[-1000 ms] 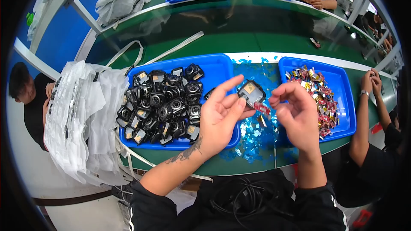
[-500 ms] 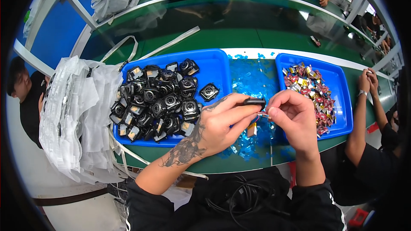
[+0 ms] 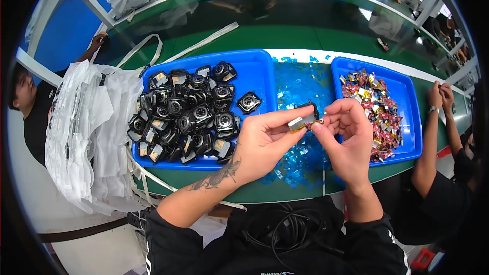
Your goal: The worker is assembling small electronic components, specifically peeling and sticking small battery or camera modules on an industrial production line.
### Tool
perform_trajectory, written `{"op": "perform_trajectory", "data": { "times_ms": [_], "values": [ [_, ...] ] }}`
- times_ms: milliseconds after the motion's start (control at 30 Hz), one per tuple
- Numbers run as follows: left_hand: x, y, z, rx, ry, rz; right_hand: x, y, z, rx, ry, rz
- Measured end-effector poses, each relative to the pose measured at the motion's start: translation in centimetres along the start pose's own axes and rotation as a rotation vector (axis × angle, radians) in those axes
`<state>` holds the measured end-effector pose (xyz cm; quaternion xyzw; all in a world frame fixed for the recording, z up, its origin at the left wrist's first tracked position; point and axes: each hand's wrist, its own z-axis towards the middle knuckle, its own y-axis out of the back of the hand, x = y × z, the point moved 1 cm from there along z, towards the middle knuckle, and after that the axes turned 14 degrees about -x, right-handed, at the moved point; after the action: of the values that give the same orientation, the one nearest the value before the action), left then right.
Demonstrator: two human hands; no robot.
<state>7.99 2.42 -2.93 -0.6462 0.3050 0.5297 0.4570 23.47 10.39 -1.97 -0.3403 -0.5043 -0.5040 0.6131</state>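
Green workbench (image 3: 305,35) runs across the room. From the head view, left hand (image 3: 262,145) and right hand (image 3: 346,140) both pinch one small black part (image 3: 305,118) between trays. Many parts wait in the left blue tray (image 3: 257,66); much work seems left.

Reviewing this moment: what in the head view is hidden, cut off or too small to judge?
- Small black part with a pale tab: mostly covered by the left hand and right hand; its shape is unclear.
- Bottom of the left blue tray: buried under the heap of black parts.
- Colourful pieces in the right blue tray: too small to identify.
- Top trays: cut by the picture's edge.
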Motion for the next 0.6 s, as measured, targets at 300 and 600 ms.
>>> {"op": "perform_trajectory", "data": {
  "times_ms": [300,600],
  "values": [
    [0.5,0.0,0.3,0.021,-0.033,-0.069,0.6,0.6,0.9,0.099,-0.048,-0.088],
    [0.0,-0.1,0.0,-0.112,0.039,-0.007,0.9,-0.9,1.2,0.105,0.044,-0.226]
  ]
}}
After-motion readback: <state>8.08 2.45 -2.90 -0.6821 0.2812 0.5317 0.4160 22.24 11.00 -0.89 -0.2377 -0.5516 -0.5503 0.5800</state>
